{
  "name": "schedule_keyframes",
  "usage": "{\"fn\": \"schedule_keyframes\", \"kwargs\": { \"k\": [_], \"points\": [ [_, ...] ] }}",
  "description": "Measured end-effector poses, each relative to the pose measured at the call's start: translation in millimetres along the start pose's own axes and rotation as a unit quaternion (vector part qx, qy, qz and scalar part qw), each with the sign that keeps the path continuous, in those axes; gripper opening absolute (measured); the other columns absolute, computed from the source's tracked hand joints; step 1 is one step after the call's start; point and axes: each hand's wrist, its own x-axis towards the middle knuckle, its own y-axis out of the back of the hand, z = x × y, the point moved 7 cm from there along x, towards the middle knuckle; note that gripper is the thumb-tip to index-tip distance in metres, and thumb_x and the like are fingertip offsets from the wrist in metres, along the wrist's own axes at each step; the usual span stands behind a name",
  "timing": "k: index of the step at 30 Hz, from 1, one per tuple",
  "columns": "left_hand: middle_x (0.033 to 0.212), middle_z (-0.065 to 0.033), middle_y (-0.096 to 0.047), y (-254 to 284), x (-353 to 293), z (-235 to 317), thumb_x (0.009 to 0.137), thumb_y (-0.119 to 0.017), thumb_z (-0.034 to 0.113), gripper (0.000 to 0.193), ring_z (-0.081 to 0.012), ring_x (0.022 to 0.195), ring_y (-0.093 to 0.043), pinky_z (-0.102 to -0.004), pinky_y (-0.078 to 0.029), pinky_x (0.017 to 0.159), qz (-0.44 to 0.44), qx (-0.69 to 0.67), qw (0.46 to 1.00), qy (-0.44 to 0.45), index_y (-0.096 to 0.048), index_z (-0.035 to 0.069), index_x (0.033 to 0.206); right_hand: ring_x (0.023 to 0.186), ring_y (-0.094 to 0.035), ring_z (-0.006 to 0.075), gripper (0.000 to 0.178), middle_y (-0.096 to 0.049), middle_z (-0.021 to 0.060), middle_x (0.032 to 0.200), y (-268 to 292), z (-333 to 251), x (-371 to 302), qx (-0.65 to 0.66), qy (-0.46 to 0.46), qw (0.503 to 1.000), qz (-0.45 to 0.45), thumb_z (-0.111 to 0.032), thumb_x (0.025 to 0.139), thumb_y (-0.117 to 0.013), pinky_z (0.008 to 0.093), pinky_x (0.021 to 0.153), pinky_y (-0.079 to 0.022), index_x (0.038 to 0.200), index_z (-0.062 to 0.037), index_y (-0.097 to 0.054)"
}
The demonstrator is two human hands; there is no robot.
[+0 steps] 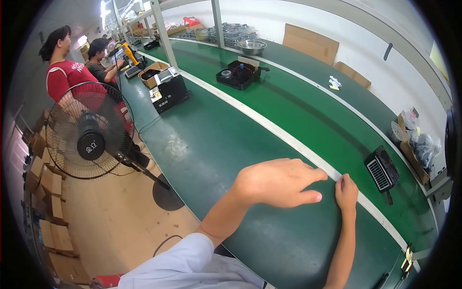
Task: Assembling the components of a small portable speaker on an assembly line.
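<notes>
Currently: bare left hand (279, 183) parted wide, bare right hand (347, 192) curled narrow

Left hand above the dark green bench top (211, 139), fingers bent, thumb well apart from the forefinger. Just beside, right hand with fingers close together at the narrow white strip (378, 216); impossible to tell anything inside the curl. Near the right hand but apart from it, on the bright green lane (308, 118), a black oblong plastic device (382, 168) with a pale ribbed panel (378, 177).

Among containers, farther up the lane: an open black plastic case (234, 82) with a round silver part (226, 74) and a small blue part (242, 67). Beyond, a round shiny metal bowl (251, 49), contents too small to make out. At upper left, an open brown cardboard box (150, 83) of black pieces (153, 73), behind a black box-shaped unit (169, 94). At far right, a low brown cardboard tray (415, 156) with clear plastic bags (426, 149).

As for edges, the white strip running diagonally between bench top and lane, past both hands. Beside the bench top's left edge, a black wire-caged fan (91, 144). For moving, a broad stretch of bench top between left hand and box-shaped unit.
</notes>
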Motion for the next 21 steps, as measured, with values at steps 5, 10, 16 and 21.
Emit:
{"fn": "schedule_keyframes", "kwargs": {
  "k": [5,10,16,21],
  "points": [
    [0.124,-0.0223,-0.066,-1.9,1.2,-4.3,0.099,-0.060,0.032,0.050,-0.0400,0.099,-0.068,-0.0461,-0.052,0.087,0.023,0.006,1.000,-0.004,-0.054,-0.001,0.136,0.061,-0.057,0.0332,0.010,-0.057,0.0151,0.069,-1.1,3.9,-1.4,-0.006,0.000,1.000,0.006,-0.009,0.088,-0.062,0.0447,0.058,-0.044,0.087,-0.0027,-0.054],
    [0.124,-0.0226,-0.066,-3.6,2.2,-8.2,0.099,-0.060,0.032,0.050,-0.0402,0.100,-0.068,-0.0463,-0.052,0.087,0.024,0.016,1.000,-0.007,-0.054,-0.001,0.136,0.066,-0.060,0.0359,0.010,-0.059,0.0156,0.072,-2.8,1.9,-0.6,-0.008,-0.016,1.000,-0.010,-0.010,0.088,-0.062,0.0465,0.060,-0.045,0.088,-0.0036,-0.054],
    [0.122,-0.0235,-0.066,-5.8,6.8,-6.3,0.099,-0.059,0.032,0.050,-0.0407,0.096,-0.068,-0.0468,-0.052,0.085,0.000,0.008,1.000,-0.007,-0.053,-0.001,0.136,0.069,-0.061,0.0382,0.010,-0.062,0.0159,0.074,-3.9,1.0,-0.1,-0.004,-0.020,1.000,-0.016,-0.011,0.087,-0.062,0.0484,0.061,-0.046,0.088,-0.0045,-0.055],
    [0.117,-0.0234,-0.067,-9.3,6.7,-3.7,0.099,-0.060,0.032,0.050,-0.0405,0.090,-0.068,-0.0473,-0.052,0.082,-0.031,-0.005,0.999,-0.004,-0.053,-0.001,0.135,0.068,-0.061,0.0378,0.010,-0.062,0.0155,0.074,-8.6,0.8,1.5,-0.005,-0.017,1.000,-0.016,-0.011,0.087,-0.062,0.0481,0.060,-0.047,0.089,-0.0048,-0.055]
  ]
}}
